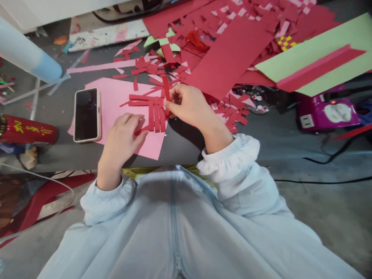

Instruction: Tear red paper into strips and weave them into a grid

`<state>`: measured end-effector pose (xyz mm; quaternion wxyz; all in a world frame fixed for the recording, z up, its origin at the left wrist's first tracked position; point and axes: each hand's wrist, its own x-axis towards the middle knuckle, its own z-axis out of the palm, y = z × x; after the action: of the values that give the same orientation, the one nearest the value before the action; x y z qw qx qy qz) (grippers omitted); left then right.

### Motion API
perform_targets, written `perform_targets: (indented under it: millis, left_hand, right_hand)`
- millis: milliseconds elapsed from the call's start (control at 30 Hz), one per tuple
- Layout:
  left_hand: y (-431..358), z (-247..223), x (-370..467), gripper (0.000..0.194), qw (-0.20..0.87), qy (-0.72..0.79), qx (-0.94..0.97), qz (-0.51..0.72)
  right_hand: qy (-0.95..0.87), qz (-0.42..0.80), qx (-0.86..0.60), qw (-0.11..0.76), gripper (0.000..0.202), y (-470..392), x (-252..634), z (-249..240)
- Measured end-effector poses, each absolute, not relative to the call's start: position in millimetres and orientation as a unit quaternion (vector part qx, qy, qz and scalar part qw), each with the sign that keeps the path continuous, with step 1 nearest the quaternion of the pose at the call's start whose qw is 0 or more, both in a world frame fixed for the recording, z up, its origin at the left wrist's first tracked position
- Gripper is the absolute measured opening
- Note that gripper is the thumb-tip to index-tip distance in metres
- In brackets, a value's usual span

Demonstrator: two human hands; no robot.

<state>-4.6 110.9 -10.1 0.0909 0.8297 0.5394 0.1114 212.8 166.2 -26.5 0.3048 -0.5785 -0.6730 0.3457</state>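
Observation:
My right hand (187,106) pinches a narrow red paper strip (166,87) between thumb and fingers, at the right edge of a woven patch. Several red paper strips (157,116) cross each other in that patch, on top of a pink paper sheet (116,95). To the left of the patch, my left hand (123,133) rests on the pink sheet with thumb and fingers apart. Between them the end of a red strip shows; whether the fingers touch it I cannot tell.
A phone (86,114) lies on the pink sheet's left part. Red and pink scraps (145,64) and a large red sheet (232,54) spread behind. Left stand a red can (29,129) and a white-blue bottle (31,50). At right are green card (310,50) and a purple glue gun-like tool (328,110).

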Motion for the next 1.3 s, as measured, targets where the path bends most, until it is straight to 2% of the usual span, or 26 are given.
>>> perform_targets:
  millis: [267,467,733,833,1000,1300]
  left_hand:
    - [112.5,-17.5,-0.4,0.026,0.012,0.551,0.822,0.142]
    - [107.5,-12.8,11.6,0.023,0.028,0.454,0.874,0.171]
    - [113.1,-20.8,20.2,0.028,-0.020,0.441,0.882,0.166]
    - [115.6,-22.0,20.6,0.022,0.027,0.478,0.852,0.212]
    - [122.7,-18.2,21.8,0.016,0.164,0.551,0.769,0.280]
    - [131.1,-19.8,16.5,0.030,0.294,0.595,0.685,0.300]
  right_hand:
    - [-0.677,0.350,-0.566,0.316,0.019,165.9,213.3,-29.7]
    - [-0.684,0.348,-0.560,0.312,0.019,166.2,213.4,-30.4]
    - [-0.678,0.359,-0.567,0.301,0.021,163.9,212.5,-21.6]
    - [-0.681,0.357,-0.567,0.296,0.022,162.7,212.2,-19.5]
    - [-0.689,0.354,-0.558,0.299,0.021,162.6,212.6,-21.7]
    - [-0.688,0.356,-0.561,0.292,0.017,161.3,211.4,-19.2]
